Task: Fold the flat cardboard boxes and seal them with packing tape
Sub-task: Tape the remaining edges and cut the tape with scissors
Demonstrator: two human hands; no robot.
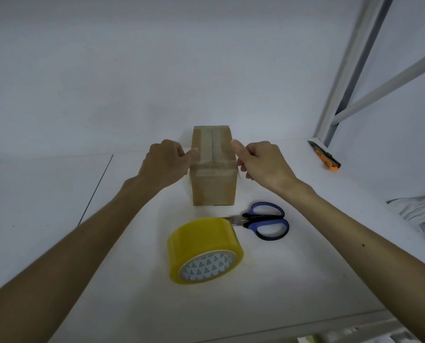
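Note:
A small brown cardboard box stands folded on the white table, with clear tape along its top seam and a strip across its near top edge. My left hand is at the box's left side, thumb touching the upper left edge, fingers loosely curled. My right hand is at the right side, thumb and fingertips close to the upper right edge; contact is hard to tell. Neither hand clearly grips anything. A yellow tape roll lies on its side in front of the box.
Blue-handled scissors lie just right of the tape roll. An orange and black utility knife rests at the table's far right edge. A white metal frame rises at the right. Grey fabric shows beyond the right edge.

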